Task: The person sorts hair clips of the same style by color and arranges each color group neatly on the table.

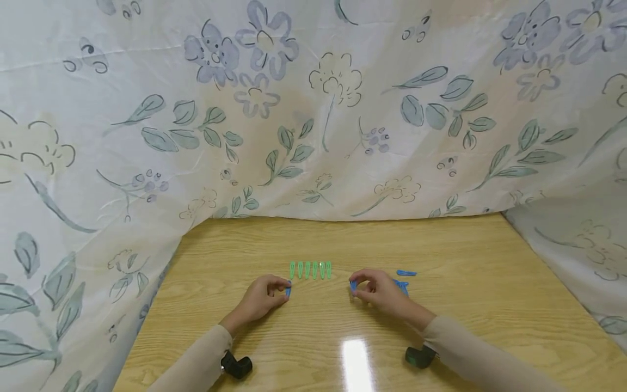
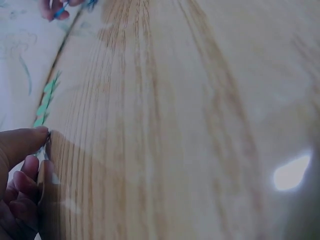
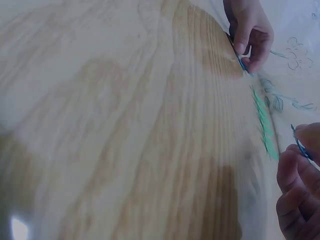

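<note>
Several green hair clips [image 1: 307, 270] lie side by side in a neat row on the wooden table. Just below the row's left end, my left hand [image 1: 259, 298] pinches a blue hair clip [image 1: 288, 289] between thumb and fingers, close to the tabletop. To the right of the row, my right hand [image 1: 379, 291] pinches another blue hair clip [image 1: 352, 285] by its fingertips; the right wrist view shows this clip [image 3: 300, 143] held tilted. Behind the right hand lies a small pile of blue hair clips [image 1: 403, 286], partly hidden by it, with a single blue clip [image 1: 406, 273] just beyond.
A flowered cloth [image 1: 313, 163] hangs behind the table [image 1: 470, 261] and along both sides. Light glares off the tabletop near the front. A dark device [image 1: 237, 366] is worn at the left wrist, and a similar device [image 1: 420, 356] at the right.
</note>
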`<state>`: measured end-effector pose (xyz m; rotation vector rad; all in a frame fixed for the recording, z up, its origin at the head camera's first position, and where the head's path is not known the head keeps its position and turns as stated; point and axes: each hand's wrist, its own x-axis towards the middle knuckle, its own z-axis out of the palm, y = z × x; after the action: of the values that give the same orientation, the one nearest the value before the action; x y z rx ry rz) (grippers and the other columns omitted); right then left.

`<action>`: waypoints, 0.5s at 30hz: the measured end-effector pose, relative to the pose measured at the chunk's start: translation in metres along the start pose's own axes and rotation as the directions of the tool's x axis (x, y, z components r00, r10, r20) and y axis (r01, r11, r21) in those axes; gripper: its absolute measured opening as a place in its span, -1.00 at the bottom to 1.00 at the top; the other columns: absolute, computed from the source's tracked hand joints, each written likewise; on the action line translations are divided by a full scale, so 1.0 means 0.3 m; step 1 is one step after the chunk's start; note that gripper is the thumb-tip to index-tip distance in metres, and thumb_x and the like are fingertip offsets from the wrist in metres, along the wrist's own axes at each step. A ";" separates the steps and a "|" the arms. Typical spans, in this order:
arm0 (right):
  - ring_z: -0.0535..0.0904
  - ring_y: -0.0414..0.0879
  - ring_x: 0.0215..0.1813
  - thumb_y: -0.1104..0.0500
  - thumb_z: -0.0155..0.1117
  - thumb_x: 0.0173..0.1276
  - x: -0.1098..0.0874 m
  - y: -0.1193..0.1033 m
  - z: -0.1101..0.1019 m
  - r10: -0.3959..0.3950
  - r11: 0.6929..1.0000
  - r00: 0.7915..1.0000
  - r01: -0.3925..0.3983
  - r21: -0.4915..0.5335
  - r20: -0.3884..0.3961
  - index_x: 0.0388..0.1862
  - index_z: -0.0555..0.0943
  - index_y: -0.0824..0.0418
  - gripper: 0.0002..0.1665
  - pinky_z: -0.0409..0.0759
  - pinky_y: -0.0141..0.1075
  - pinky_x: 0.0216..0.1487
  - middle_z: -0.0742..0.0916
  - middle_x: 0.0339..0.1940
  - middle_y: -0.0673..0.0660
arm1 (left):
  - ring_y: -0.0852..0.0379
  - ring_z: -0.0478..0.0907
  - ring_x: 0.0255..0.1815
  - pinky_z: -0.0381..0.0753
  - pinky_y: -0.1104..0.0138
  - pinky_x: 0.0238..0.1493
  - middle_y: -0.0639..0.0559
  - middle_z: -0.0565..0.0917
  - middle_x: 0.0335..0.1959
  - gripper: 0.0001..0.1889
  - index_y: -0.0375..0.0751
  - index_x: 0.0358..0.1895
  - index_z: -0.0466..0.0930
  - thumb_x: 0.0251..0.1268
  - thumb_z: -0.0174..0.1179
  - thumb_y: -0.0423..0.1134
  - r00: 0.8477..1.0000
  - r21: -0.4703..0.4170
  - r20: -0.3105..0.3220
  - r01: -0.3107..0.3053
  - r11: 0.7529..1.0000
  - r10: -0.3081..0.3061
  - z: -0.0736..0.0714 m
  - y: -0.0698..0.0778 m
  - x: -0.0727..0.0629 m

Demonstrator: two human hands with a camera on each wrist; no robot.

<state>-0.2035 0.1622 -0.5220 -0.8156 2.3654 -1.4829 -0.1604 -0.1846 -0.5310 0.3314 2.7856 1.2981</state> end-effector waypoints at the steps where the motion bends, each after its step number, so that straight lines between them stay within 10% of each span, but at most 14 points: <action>1: 0.55 -0.21 -0.50 0.25 0.36 0.40 0.004 -0.003 0.005 0.004 1.000 1.000 -0.004 -0.002 0.005 0.12 0.62 0.35 -0.65 0.47 -0.47 -0.56 0.72 0.05 0.35 | 0.29 0.34 -0.49 0.40 0.44 -0.44 -0.03 0.68 -0.13 -0.76 -0.14 0.00 0.76 0.28 0.39 -0.28 1.000 -0.001 0.003 0.000 1.000 0.000 0.000 -0.001 0.002; 15: 0.52 -0.09 -0.58 0.32 0.32 0.41 0.088 -0.043 0.080 -0.046 0.997 0.999 0.044 0.060 0.026 0.13 0.61 0.40 -0.65 0.41 -0.50 -0.59 0.71 0.05 0.42 | 0.31 0.32 -0.50 0.37 0.46 -0.44 -0.05 0.68 -0.13 -0.76 -0.17 0.00 0.75 0.28 0.38 -0.30 1.000 -0.008 0.020 0.010 1.000 -0.009 -0.014 0.005 0.009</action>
<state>-0.2095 0.1249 -0.5193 -0.8739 2.2863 -1.5420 -0.1633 -0.1861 -0.5271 0.3283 2.7620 1.2960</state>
